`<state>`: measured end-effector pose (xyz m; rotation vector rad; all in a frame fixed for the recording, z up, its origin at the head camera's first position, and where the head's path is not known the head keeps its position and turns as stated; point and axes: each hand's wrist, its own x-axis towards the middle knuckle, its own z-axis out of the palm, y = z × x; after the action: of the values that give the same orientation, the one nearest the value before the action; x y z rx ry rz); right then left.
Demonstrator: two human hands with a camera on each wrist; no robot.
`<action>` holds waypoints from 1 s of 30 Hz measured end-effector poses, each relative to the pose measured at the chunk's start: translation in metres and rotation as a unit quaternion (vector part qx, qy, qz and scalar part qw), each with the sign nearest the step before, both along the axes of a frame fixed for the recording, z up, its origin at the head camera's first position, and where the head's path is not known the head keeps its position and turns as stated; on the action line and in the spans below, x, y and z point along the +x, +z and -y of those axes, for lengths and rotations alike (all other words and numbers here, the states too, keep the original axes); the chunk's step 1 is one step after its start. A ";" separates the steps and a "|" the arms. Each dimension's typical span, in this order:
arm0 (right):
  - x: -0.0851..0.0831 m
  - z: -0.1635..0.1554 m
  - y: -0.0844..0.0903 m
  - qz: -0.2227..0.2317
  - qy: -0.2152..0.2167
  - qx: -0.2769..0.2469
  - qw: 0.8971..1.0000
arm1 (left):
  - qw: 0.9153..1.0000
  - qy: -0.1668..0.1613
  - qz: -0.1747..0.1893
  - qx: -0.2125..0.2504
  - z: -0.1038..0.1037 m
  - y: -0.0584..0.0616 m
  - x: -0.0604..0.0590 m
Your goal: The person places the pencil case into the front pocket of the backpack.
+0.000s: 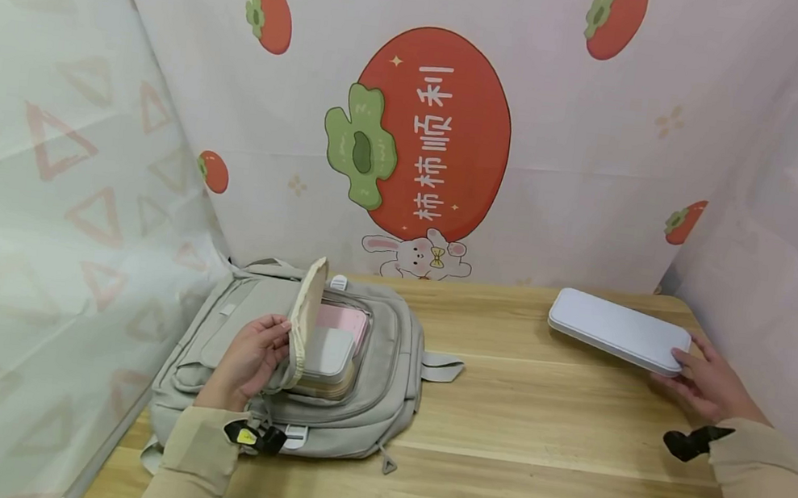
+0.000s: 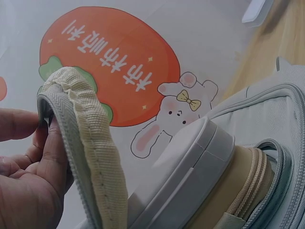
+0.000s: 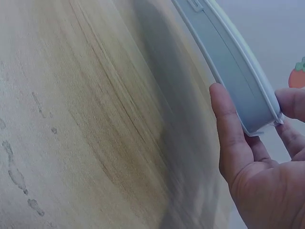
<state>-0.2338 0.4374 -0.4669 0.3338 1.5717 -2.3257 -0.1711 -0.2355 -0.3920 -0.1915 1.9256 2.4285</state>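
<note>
Our left hand [image 1: 250, 357] pinches the raised front flap [image 1: 306, 322] of a grey backpack [image 1: 385, 377], the grip closed on the flap's beige-lined, zip-edged rim [image 2: 81, 143] and holding it upright so the pocket stands open. Inside that pocket we see a pale grey case [image 1: 330, 353] with rounded corners lying over a pink one [image 1: 344, 320], both resting on the beige lining; the left wrist view shows the grey case's lid seam [image 2: 190, 157] close beside the flap. Our right hand [image 1: 709, 383] grips the near end of a long, flat, pale lavender-white box [image 1: 617, 330], thumb on one side and fingers [image 3: 228, 138] curled along the other, as the right wrist view makes plain. The box is slim, with rounded corners and a lid seam running round its edge; whether it rests on the wooden tabletop [image 1: 534, 425] or is just lifted off it we cannot tell. It sits at the far right of the tabletop, well apart from the backpack, which lies flat at the left. Behind both hangs a white backdrop printed with a large red persimmon [image 1: 429, 134] and a small rabbit [image 1: 418, 257].
</note>
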 end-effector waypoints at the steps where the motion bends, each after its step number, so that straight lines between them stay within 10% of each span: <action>1: 0.000 0.001 0.001 -0.003 -0.001 0.003 1.000 | 1.000 0.000 0.000 -0.001 0.000 0.000 0.000; 30: -0.007 0.027 0.010 -0.019 0.020 0.025 0.999 | 1.000 -0.003 0.002 0.010 0.001 0.004 0.001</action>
<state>-0.2409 0.4103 -0.4572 0.2694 1.6413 -2.2797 -0.1698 -0.2360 -0.3883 -0.1901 1.8969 2.4405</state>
